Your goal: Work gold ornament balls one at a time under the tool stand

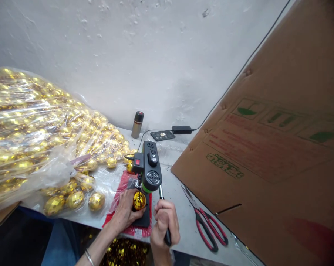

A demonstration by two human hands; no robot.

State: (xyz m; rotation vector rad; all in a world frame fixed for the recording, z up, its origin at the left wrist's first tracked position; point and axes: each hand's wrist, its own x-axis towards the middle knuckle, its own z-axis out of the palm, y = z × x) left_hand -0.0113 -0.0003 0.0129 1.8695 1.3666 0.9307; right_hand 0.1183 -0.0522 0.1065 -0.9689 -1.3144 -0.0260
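My left hand [124, 210] is closed around a shiny gold faceted ball [139, 201], holding it over the dark base of a small black bench press [151, 166]. The ball sits just below the press head, and whether the two touch I cannot tell. My right hand [165, 223] is wrapped round the black-gripped lever [167, 237] on the press's right side. Under the press lies a red plastic sheet [121, 192]. A few loose gold balls [96, 201] rest on clear plastic to the left of my left hand.
A large clear bag of gold balls [44, 122] fills the left side. Red-handled scissors [208, 225] lie at right, beside a big cardboard box [266, 140]. Behind the press are a bottle [137, 125], a phone-like black object [162, 135] and a power adapter [182, 130].
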